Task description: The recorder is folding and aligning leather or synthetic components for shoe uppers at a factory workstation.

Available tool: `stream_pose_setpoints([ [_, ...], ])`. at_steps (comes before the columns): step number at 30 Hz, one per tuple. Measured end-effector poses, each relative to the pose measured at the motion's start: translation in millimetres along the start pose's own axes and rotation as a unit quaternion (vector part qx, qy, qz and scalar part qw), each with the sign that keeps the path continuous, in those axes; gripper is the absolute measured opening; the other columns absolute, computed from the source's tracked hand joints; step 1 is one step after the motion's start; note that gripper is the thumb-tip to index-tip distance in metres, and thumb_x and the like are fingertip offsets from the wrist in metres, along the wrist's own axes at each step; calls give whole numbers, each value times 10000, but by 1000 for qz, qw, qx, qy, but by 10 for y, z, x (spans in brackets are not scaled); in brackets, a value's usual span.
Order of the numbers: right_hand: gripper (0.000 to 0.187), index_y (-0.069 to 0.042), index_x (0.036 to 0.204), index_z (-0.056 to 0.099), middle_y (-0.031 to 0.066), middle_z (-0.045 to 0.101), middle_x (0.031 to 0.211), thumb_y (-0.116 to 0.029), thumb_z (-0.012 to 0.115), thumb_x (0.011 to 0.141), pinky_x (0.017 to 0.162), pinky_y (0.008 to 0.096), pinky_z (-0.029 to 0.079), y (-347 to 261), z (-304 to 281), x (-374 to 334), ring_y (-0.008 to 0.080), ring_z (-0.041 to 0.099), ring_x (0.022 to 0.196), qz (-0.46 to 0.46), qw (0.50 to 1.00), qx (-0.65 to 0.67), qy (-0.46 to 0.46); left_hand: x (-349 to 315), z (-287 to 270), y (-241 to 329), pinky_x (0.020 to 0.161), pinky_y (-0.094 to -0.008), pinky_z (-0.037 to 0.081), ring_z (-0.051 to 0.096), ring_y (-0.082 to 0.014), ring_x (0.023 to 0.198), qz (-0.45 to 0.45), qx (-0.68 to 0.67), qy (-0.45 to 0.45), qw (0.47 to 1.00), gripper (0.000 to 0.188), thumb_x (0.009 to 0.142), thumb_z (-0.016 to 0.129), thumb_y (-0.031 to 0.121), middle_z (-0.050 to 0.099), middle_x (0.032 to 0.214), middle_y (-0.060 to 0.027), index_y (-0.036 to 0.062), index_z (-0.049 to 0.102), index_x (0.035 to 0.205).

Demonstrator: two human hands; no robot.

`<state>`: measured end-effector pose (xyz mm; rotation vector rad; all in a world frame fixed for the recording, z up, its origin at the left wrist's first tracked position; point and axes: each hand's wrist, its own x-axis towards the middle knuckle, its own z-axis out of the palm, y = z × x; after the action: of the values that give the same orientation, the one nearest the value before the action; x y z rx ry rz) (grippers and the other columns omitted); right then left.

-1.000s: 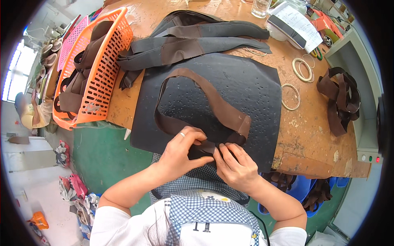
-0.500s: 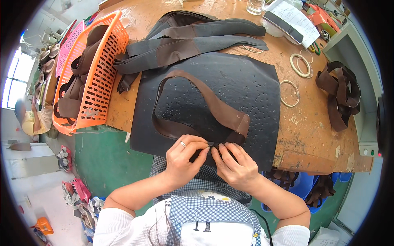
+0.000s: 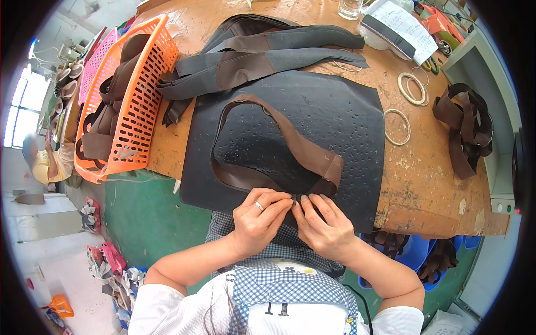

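Note:
A brown strap stands on its edge as a loop on the pitted black mat. Its near end runs between my two hands at the mat's front edge. My left hand, with a ring on it, pinches the strap's edge between thumb and fingers. Right beside it, my right hand is closed on the same strap, fingertips almost touching the left ones. The fingers hide the exact spot they pinch. Beyond the mat, long grey and brown strips lie in a folded pile.
An orange basket of brown strap rolls stands at the left. Cream rings and a tangled brown strap bundle lie to the right. A glass and a phone are at the back. Blue bins sit below the table.
My left fingertips have slid a little rightward along the strap, closing in on my right fingertips. The right hand keeps its pinch. The whole view has shifted slightly.

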<state>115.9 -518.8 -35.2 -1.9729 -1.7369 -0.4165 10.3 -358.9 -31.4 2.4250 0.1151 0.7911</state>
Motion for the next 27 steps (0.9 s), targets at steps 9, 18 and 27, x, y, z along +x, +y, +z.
stream_pose_setpoints([
  [9, 390, 4, 1015, 730, 128, 652, 1085, -99, 718, 640, 906, 391, 557, -1, 19, 4, 282, 629, 1052, -2, 1000, -1, 3, 2, 15, 29, 694, -327, 542, 648, -250, 812, -44, -39, 14, 998, 224, 673, 748, -91, 699, 907, -86, -2, 702, 873],
  [18, 400, 4, 1032, 725, 131, 654, 1097, -105, 716, 648, 919, 394, 552, 11, 10, -7, 282, 631, 1056, -7, 1000, -1, 3, 5, 0, -7, 688, -324, 550, 649, -248, 808, 0, -3, -2, 1000, 238, 661, 758, -80, 698, 913, -81, 3, 705, 877],
  [27, 388, 30, 1031, 710, 170, 671, 1129, -78, 701, 658, 942, 419, 542, 38, -44, -18, 296, 638, 1077, -14, 999, 30, -9, 3, -20, -40, 666, -320, 560, 653, -245, 819, 37, 13, -19, 999, 277, 638, 749, -83, 703, 937, -87, -7, 720, 903],
])
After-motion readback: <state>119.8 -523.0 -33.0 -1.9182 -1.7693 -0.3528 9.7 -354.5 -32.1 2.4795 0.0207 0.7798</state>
